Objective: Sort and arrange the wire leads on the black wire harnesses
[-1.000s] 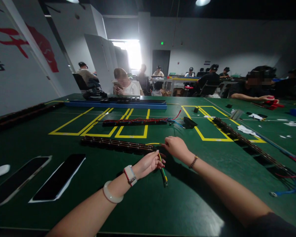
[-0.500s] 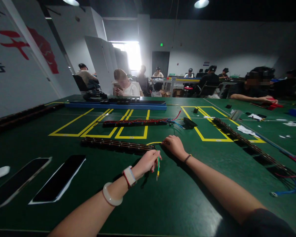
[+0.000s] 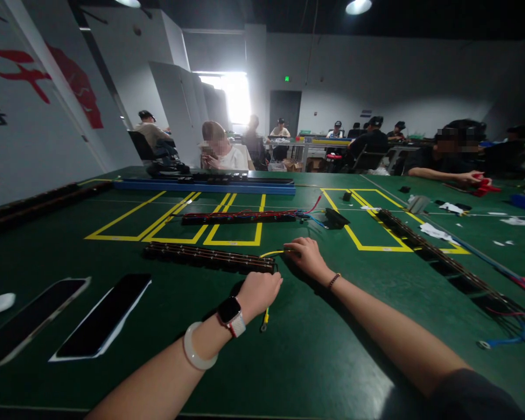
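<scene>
A long black strip with metal-coloured lines [image 3: 205, 255] lies on the green table in front of me. From its right end a yellow wire [image 3: 272, 252] runs to my right hand [image 3: 307, 258], whose fingers are pinched at it. Just below that end, my left hand [image 3: 259, 290] is closed, back of the hand upward. Beneath it hangs a green-yellow wire with a ring terminal [image 3: 265, 319], held in the curled fingers. My left hand hides most of this wire, and I cannot tell whether both wires are one.
Behind lies another strip with red and blue wires [image 3: 240, 217]. A blue tray [image 3: 205, 186] stands at the back. Two dark flat panels [image 3: 105, 315] lie at left, and a long wired strip [image 3: 441, 256] at right. A co-worker's hands [image 3: 475, 178] hold something red across the table.
My left hand has turned over, so its back and the watch face now show. The ring terminal has swung left and slightly lower. My right hand has shifted slightly left.
</scene>
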A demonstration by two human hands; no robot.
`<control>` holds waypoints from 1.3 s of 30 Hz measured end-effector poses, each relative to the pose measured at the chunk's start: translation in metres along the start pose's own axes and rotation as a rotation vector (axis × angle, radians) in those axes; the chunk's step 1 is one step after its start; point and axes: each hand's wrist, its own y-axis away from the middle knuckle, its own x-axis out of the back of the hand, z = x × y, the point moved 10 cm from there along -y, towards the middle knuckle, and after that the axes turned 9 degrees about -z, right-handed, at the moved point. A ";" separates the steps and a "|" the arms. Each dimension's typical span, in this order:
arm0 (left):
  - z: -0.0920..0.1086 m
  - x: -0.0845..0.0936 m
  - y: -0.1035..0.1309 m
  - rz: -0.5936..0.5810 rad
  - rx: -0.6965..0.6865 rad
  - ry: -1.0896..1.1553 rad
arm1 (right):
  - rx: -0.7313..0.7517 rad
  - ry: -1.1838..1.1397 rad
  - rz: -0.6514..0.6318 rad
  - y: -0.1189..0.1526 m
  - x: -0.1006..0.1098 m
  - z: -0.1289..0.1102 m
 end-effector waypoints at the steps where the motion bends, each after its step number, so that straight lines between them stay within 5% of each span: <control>1: 0.004 0.004 0.002 0.040 -0.038 -0.010 | 0.041 -0.031 0.002 0.000 0.002 -0.008; 7: 0.048 0.041 0.029 0.407 -0.389 -0.026 | 0.212 -0.079 -0.095 -0.004 0.001 -0.066; 13: 0.064 0.047 0.043 0.466 -0.544 -0.092 | 0.181 0.075 -0.128 -0.021 -0.014 -0.080; 19: 0.030 0.050 0.045 0.460 -0.440 -0.070 | 0.186 0.193 -0.105 -0.047 -0.020 -0.058; 27: -0.017 0.048 0.040 0.414 -0.224 0.075 | 0.063 0.347 -0.070 -0.089 -0.016 0.004; 33: -0.020 0.038 0.035 0.326 -0.207 0.149 | -0.077 0.378 -0.076 -0.108 -0.015 0.044; 39: -0.018 0.035 0.033 0.308 -0.212 0.156 | -0.086 0.389 -0.075 -0.124 -0.016 0.053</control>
